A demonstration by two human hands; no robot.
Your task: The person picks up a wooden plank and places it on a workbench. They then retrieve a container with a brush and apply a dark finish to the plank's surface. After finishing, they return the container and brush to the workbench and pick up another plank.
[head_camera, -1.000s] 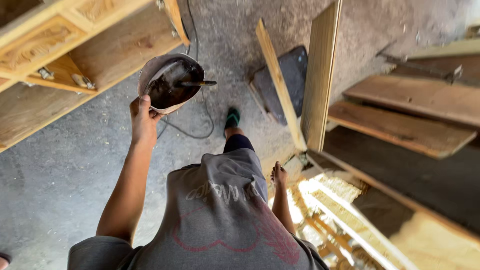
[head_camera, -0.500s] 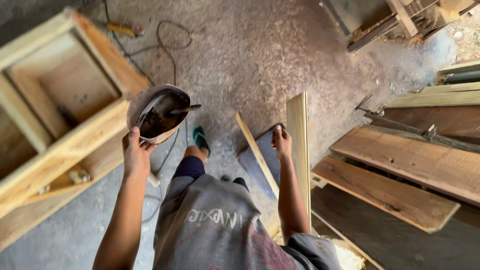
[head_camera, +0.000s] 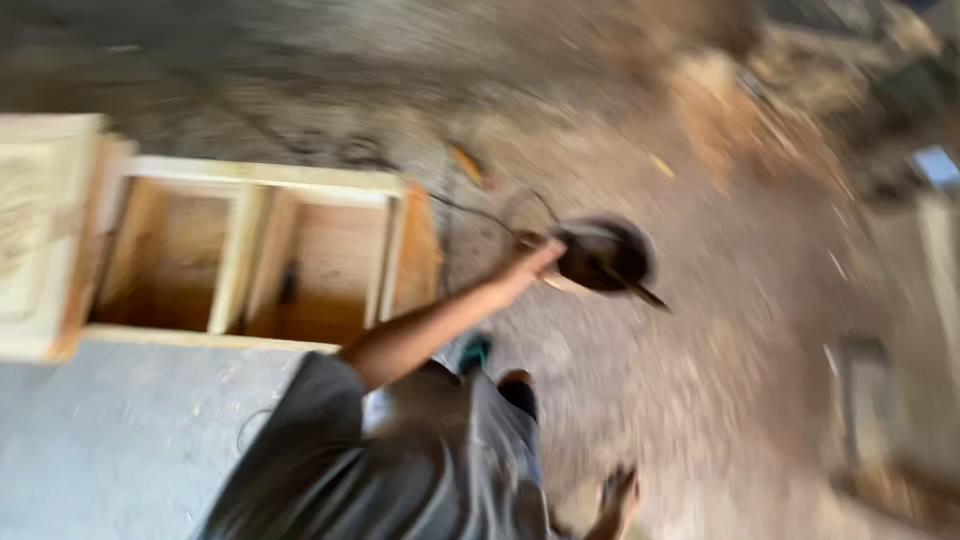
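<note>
My left hand (head_camera: 528,258) is raised in front of me and grips the rim of a round, shallow bowl (head_camera: 603,255) with dark contents. A thin stick or brush handle (head_camera: 640,292) pokes out over the bowl's right edge. My right hand (head_camera: 620,495) hangs low by my side at the bottom of the view, blurred, with nothing in it. My grey shirt (head_camera: 400,450) and one foot in a green sandal (head_camera: 475,352) show below the arm.
An open wooden cabinet frame (head_camera: 250,255) with two compartments lies on the concrete floor at left, with a carved wooden panel (head_camera: 35,235) at its far-left end. A cable (head_camera: 480,212) runs across the floor behind the bowl. Blurred planks and clutter lie at right.
The view has swung left and blurred. The bowl stays in my left hand, now held further out. My right hand has dropped from beside the upright plank to my side.
</note>
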